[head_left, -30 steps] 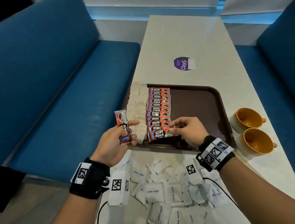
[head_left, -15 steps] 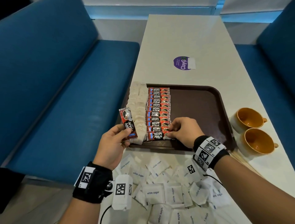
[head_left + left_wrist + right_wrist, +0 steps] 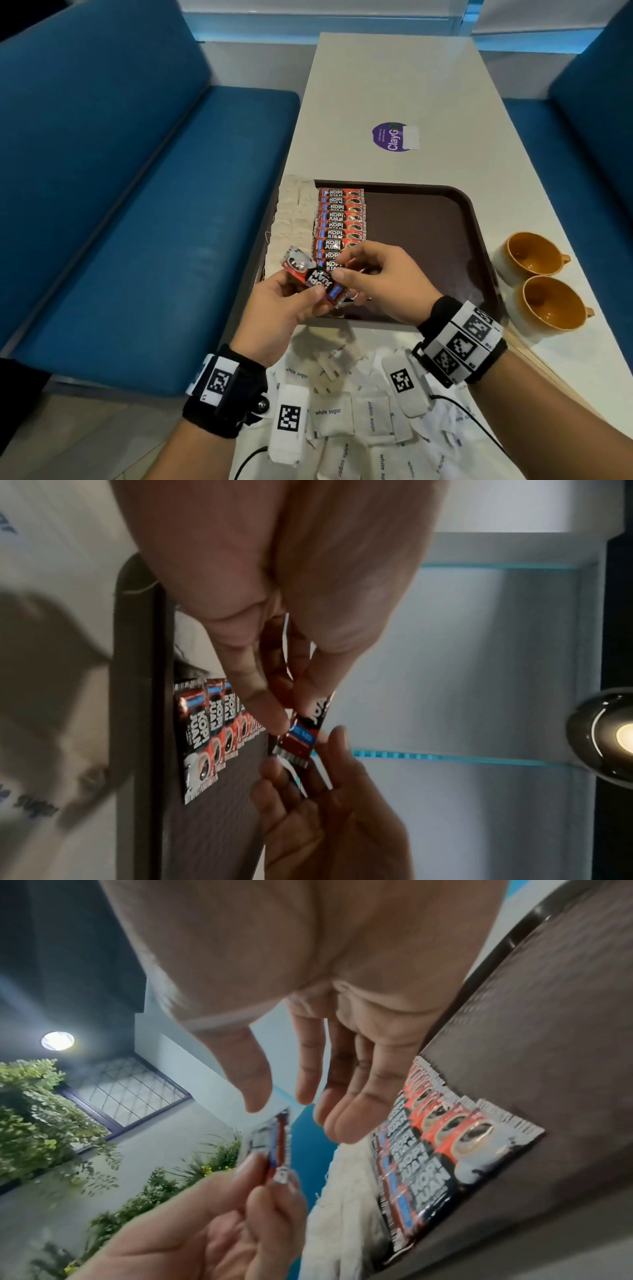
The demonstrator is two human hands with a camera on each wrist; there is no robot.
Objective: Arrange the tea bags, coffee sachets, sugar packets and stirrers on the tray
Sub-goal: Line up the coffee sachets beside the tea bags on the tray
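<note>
My left hand [image 3: 308, 287] pinches a red-and-black coffee sachet [image 3: 315, 279] between thumb and fingers, above the near left corner of the brown tray [image 3: 428, 240]. My right hand [image 3: 342, 267] hovers at the sachet's near end. In the right wrist view its thumb and fingers [image 3: 335, 1123] are spread, with a gap to the sachet [image 3: 279, 1139]. A row of coffee sachets [image 3: 339, 219] lies overlapped on the tray beside a column of white tea bags [image 3: 294, 212]. White sugar packets [image 3: 329, 411] lie loose on the table near me.
Two orange-lined cups [image 3: 531, 253] [image 3: 548, 301] stand to the right of the tray. Pale wooden sticks [image 3: 524, 349] lie near the table's right edge. A purple sticker [image 3: 394, 137] is further up the table. Blue benches [image 3: 137, 240] flank the table.
My left hand has brought its sachet right, over the tray's near left corner. My right hand has let go of the nearest sachet in the row and lifted toward the held one.
</note>
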